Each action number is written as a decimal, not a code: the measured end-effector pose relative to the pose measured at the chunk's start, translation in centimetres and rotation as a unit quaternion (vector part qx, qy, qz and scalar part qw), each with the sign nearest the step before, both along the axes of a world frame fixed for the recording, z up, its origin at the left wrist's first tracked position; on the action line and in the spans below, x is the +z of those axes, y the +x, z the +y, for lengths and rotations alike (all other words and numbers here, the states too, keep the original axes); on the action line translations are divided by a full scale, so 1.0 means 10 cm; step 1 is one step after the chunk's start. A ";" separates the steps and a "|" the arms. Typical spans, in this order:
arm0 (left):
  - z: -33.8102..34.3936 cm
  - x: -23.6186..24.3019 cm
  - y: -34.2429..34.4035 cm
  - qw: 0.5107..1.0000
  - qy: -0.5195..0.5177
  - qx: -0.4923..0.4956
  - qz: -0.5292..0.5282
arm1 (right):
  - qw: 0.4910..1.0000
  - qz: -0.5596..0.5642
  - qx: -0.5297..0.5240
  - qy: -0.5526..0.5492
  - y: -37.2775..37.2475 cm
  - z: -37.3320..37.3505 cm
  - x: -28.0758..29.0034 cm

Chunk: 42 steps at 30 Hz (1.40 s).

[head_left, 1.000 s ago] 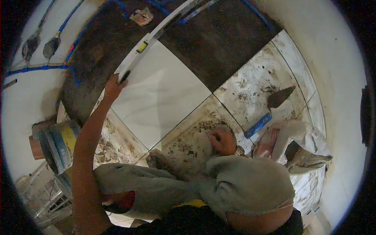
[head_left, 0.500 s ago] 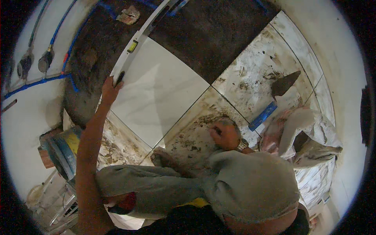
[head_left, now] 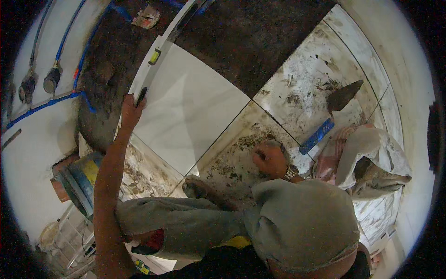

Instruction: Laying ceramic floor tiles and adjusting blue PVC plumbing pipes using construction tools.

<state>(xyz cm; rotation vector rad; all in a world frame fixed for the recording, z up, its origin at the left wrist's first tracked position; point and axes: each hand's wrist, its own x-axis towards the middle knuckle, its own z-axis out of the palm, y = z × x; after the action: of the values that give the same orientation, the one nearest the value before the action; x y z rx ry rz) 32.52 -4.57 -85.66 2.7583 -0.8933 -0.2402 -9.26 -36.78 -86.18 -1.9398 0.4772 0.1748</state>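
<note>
My left hand (head_left: 134, 108) grips the near end of a long white spirit level (head_left: 161, 42) with a yellow-green vial, lying along the left edge of a clean white tile (head_left: 190, 107). My right hand (head_left: 267, 160) is closed, low over a dirt-smeared tile (head_left: 239, 139) beside my bent leg; what is in it, if anything, I cannot make out. To its right lies a pointed trowel (head_left: 344, 95) with a blue handle (head_left: 316, 136). A crumpled whitish sack (head_left: 371, 144) with some pink lies beside the trowel.
Dark bare screed (head_left: 251, 42) borders the tiles, with a small scrap (head_left: 145, 17) on it. Blue pipes (head_left: 53, 100) and round fittings run along the left wall. Stacked buckets (head_left: 83, 183) stand at lower left; a white wall (head_left: 413, 93) rises at right.
The view has shifted, so the level and upper tiles sit higher and the sack further right. My left hand stays on the level; my right hand remains closed low beside my leg.
</note>
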 end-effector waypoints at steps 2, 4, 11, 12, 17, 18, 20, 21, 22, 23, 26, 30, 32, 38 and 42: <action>-0.04 0.03 -0.03 0.997 -0.001 0.053 0.048 | 1.000 -0.007 0.007 0.004 0.02 -0.01 0.01; -0.06 0.03 -0.04 0.989 0.000 0.108 0.096 | 1.000 -0.016 0.015 0.007 0.03 -0.02 0.02; 0.06 -0.10 0.00 0.999 -0.048 -0.004 -0.012 | 0.999 0.020 0.027 -0.005 -0.01 0.00 -0.03; 0.09 -0.12 0.01 0.998 -0.061 -0.022 -0.015 | 0.999 0.021 0.025 -0.001 -0.02 0.00 -0.05; 0.06 -0.11 0.03 1.000 0.006 0.019 0.003 | 0.999 -0.024 0.012 -0.046 0.01 0.02 -0.07; 0.04 -0.05 0.00 0.997 0.042 0.059 0.028 | 0.999 -0.007 0.016 -0.043 0.02 0.02 -0.05; -0.04 0.07 -0.14 0.995 -0.075 -0.012 -0.064 | 0.995 -0.020 0.022 -0.097 0.03 0.01 0.00; -0.06 0.19 -0.16 0.997 -0.058 0.011 -0.055 | 0.990 -0.026 0.027 -0.135 0.03 0.00 0.04; -0.09 0.31 -0.19 0.997 -0.041 0.037 -0.045 | 0.988 -0.026 0.040 -0.147 0.03 -0.02 0.07; -0.06 0.45 -0.27 0.994 -0.078 0.070 -0.017 | 0.997 0.008 0.029 -0.078 0.04 -0.02 0.11; 0.15 0.84 -0.51 0.981 -0.140 0.131 0.038 | 0.998 0.007 0.038 -0.051 0.11 -0.05 0.20; 0.74 1.11 -1.37 0.910 -0.282 0.284 0.111 | 0.994 0.000 0.078 -0.073 0.24 -0.06 0.26; 1.10 1.19 -2.19 0.893 -0.212 0.386 0.096 | 0.991 0.017 0.113 -0.072 0.32 -0.09 0.28; 1.45 1.06 -3.95 0.716 -0.446 0.538 -0.001 | 0.973 0.050 0.202 -0.100 0.65 0.09 0.35; 1.59 0.98 -4.46 0.597 -0.514 0.608 -0.100 | 0.959 0.062 0.250 -0.117 0.72 0.31 0.45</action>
<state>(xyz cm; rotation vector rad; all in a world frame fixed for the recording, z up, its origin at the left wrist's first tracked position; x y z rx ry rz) -12.09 11.33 -75.84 1.6330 0.7895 0.6390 -2.10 -33.70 -81.68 -2.2631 0.0765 0.5895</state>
